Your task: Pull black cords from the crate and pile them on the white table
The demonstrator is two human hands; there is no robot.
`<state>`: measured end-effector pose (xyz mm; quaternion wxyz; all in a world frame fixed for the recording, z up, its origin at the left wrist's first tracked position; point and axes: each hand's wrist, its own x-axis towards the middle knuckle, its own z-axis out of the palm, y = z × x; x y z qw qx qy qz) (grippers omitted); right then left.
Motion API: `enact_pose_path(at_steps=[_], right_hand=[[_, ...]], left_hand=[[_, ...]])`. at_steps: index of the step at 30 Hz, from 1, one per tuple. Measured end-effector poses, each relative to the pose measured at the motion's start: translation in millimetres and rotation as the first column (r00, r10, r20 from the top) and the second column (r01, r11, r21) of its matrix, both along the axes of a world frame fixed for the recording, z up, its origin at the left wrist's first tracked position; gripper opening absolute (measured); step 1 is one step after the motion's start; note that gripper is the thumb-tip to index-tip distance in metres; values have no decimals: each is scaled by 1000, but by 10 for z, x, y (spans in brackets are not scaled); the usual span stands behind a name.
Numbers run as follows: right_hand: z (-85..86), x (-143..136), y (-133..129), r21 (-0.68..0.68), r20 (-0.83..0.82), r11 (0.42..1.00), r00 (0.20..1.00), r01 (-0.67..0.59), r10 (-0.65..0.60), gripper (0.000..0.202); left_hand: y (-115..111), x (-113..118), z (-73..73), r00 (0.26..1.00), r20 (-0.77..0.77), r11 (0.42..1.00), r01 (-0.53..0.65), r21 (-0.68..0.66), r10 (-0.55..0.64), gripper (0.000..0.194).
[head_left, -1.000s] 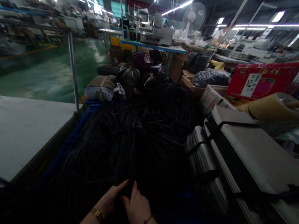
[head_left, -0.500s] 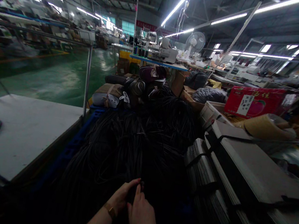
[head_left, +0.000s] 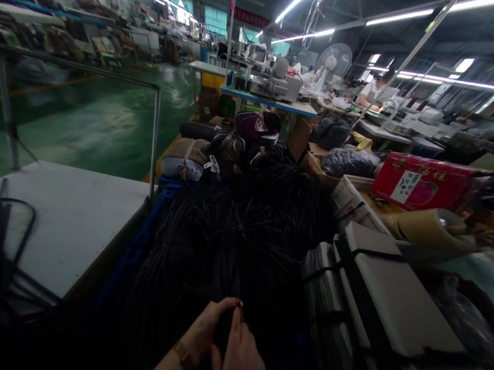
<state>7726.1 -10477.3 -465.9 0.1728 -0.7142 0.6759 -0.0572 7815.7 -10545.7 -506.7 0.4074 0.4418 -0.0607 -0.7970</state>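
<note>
Both hands are close together at the lower middle, over a heap of long black strips (head_left: 202, 234). My left hand (head_left: 206, 326), with a watch on its wrist, is closed around a dark bunch that looks like the same strips. Its thumb points forward along the top, and a tiny yellowish spot shows at the tip. My right hand (head_left: 243, 361) presses against the bunch from the right, index finger straight and the other fingers curled. The darkness hides where the bunch ends and what the right fingertips grip.
A white-topped cart (head_left: 100, 200) with a metal rail stands left, loose black strips on its near corner. Strapped stacks of boards (head_left: 402, 295) lie right, near a red box (head_left: 424, 182). Fabric rolls (head_left: 186, 157) sit beyond the heap. A person (head_left: 374, 96) is at the far tables.
The view has turned slightly left, so the surroundings sit a little further right. Both hands stay together on the dark bunch, with almost the same hold.
</note>
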Motion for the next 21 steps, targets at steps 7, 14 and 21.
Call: enact_pose_path(at_steps=[7,14,21], right_hand=[[3168,-437,588,-158,158,986,984,-55,81,60],[5902,-1554,1299,-211,537,958,842,193,-51,41],[6276,-2468,2016,68,702,908,627,413,-338,42]], left_hand=[[313,-144,3246,998,-65,991,-4,-130,-4,16],[-259,-124,5953,997,-60,932,-66,-357,47,16],[-408,-185,7747,993,12,703,-74,-707,116,20]])
